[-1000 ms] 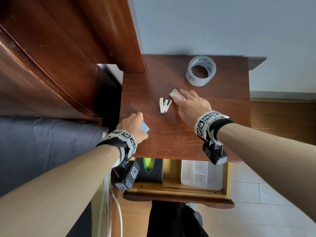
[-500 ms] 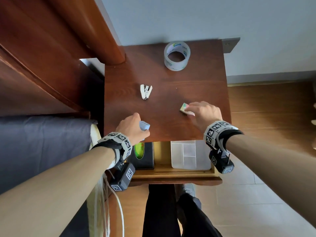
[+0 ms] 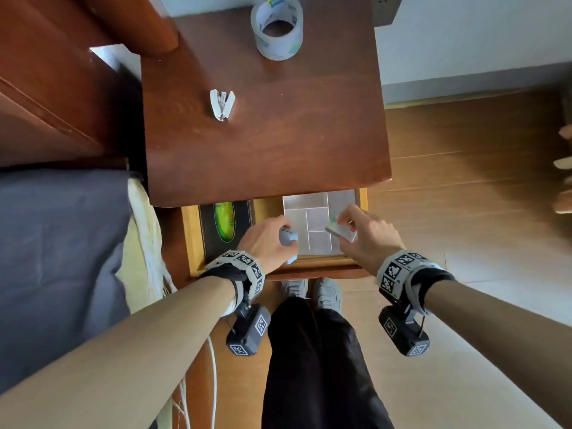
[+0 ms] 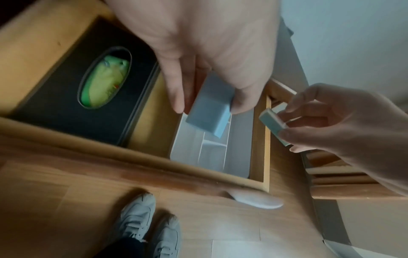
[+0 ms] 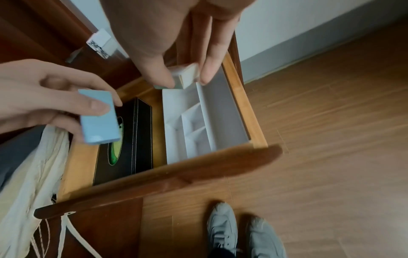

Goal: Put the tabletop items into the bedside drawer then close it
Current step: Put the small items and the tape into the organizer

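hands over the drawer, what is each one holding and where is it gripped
Left hand pinches a light blue rectangular block by its long sides. Right hand pinches a small white pastel-edged block across its ends.

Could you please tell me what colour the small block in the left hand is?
The block is light blue, plain; clearest in the right wrist view.

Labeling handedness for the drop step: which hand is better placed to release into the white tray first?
Right. The right hand holds its small block directly above the white tray; the left hand with the blue block hangs at the tray's left edge.
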The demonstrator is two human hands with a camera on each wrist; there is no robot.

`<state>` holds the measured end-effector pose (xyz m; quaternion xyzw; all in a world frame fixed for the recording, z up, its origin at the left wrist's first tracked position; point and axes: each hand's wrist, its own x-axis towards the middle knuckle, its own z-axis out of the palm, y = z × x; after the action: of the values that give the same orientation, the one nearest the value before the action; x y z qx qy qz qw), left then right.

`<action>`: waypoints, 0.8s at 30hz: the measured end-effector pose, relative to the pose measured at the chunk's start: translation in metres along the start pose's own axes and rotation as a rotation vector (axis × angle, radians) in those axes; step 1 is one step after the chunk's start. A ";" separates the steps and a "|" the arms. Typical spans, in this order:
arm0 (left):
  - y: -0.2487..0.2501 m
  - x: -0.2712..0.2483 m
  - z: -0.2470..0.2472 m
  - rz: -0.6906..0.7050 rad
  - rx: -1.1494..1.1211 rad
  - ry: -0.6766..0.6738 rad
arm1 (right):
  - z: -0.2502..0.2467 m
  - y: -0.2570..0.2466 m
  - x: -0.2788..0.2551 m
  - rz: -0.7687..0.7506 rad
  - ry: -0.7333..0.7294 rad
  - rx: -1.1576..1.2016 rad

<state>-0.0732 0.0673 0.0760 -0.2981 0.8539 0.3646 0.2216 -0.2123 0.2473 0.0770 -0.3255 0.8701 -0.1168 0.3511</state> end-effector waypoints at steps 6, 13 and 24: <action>0.003 0.031 0.050 0.026 -0.016 0.099 | 0.041 0.042 0.001 0.095 0.056 0.130; 0.008 0.049 0.089 0.114 0.096 0.033 | 0.045 0.078 -0.004 0.158 0.134 0.123; 0.004 0.061 0.110 0.220 0.243 -0.133 | 0.049 0.092 -0.014 0.149 0.182 0.178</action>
<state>-0.1029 0.1314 -0.0282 -0.1492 0.9026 0.2997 0.2706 -0.2154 0.3271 0.0088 -0.2157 0.9063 -0.1960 0.3061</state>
